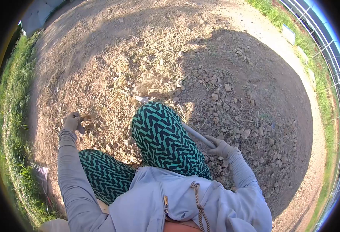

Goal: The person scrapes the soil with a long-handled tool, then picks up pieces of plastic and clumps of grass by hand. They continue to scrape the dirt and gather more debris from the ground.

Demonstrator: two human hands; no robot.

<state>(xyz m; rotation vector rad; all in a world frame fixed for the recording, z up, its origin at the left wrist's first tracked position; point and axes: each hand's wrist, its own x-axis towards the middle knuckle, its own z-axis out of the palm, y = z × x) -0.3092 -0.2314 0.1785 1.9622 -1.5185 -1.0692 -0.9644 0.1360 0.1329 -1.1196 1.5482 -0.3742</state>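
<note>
My right hand [222,149] is wrapped round a pale, straight pole handle [199,136] at the right of my raised knee. The handle runs forward and left and passes out of sight behind the patterned trouser leg [164,139]. Beyond the knee a small whitish flat piece [141,99] shows on the soil; its link to the handle is hidden. Out to the left, my left hand [73,122] is closed low over the ground, fingers curled together. A brownish dry tuft [87,116] shows right at its fingertips; I cannot tell what it grips.
Dry, stony soil [150,58] with clods and withered plant bits spreads ahead. Shadow covers the right side [255,116]. Green grass [13,127] borders the left, and a white metal-framed structure [332,50] stands along the far right beyond another grass strip [324,89].
</note>
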